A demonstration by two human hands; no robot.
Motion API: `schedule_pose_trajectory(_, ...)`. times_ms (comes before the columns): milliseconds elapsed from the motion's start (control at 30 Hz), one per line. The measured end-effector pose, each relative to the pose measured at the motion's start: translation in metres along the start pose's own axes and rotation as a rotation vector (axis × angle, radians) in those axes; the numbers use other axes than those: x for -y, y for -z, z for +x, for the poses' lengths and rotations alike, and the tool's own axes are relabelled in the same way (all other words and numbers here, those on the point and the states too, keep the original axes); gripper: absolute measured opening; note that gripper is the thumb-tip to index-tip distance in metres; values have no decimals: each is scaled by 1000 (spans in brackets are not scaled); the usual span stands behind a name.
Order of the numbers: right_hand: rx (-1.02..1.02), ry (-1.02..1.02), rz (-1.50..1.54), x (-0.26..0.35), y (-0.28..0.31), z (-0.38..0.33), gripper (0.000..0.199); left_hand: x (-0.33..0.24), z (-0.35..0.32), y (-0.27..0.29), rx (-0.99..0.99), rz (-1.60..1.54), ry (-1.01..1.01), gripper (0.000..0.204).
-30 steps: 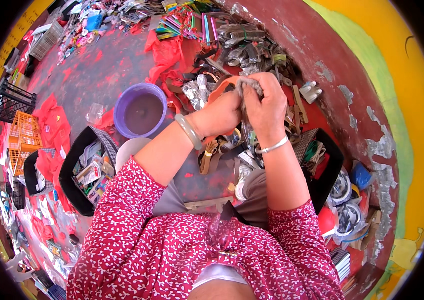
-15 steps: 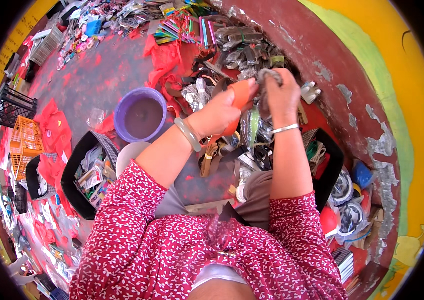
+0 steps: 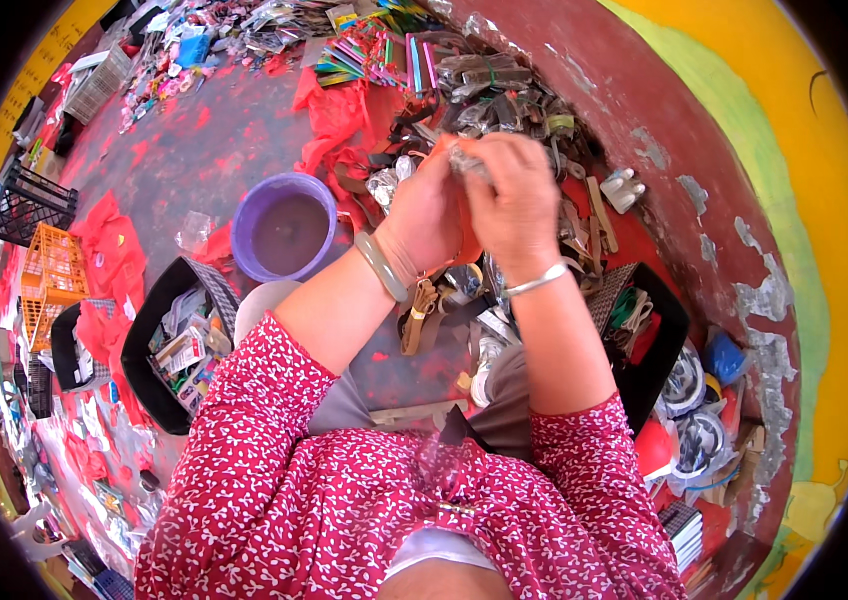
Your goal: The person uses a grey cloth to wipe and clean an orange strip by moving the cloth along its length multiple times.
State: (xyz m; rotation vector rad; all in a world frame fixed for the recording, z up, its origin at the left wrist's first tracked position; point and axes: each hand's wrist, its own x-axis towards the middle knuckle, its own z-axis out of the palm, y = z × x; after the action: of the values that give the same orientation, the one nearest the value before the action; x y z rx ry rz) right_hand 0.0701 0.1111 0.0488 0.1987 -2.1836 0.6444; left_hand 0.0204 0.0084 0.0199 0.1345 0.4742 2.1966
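My left hand (image 3: 422, 212) is closed around an orange strap (image 3: 468, 238), a smooth band that shows between my two hands and below them. In my right hand (image 3: 516, 200) is a bunched grey cloth (image 3: 468, 166), pressed against the strap's upper part beside the left fingers. The right fingers are blurred by motion. Below and beyond both hands spreads a pile of belts and straps (image 3: 422, 318), some in clear plastic bags. My hands hide part of this pile and most of the orange strap.
A purple basin (image 3: 241, 236) of murky water stands left of my left forearm. Black-lined boxes of small goods, one on the left (image 3: 166, 400) and one on the right (image 3: 659, 350), flank my knees. A peeling red wall (image 3: 664, 130) curves along the right. Orange crates (image 3: 52, 272) stand far left.
My right hand has moved left and inward with the grey cloth, from right of the left hand to right against it. The left hand has shifted slightly left, still gripping the orange strap.
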Motion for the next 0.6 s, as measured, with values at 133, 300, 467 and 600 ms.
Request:
schedule_pose_trajectory(133,106,-132,127,-3,-14,-16,24,-1,2,4,-9,88,-133,46)
schedule_pose_trajectory(300,265,-267,254,-1,-5,-26,16,-3,2,9,-39,148,-110,50)
schedule_pose_trajectory(467,37,-540,515,-3,12,-8,17,-3,4,7,45,109,-19,48)
schedule_pose_trajectory(600,-46,-91,111,-7,-4,-3,19,12,-3,-9,-9,57,-10,51)
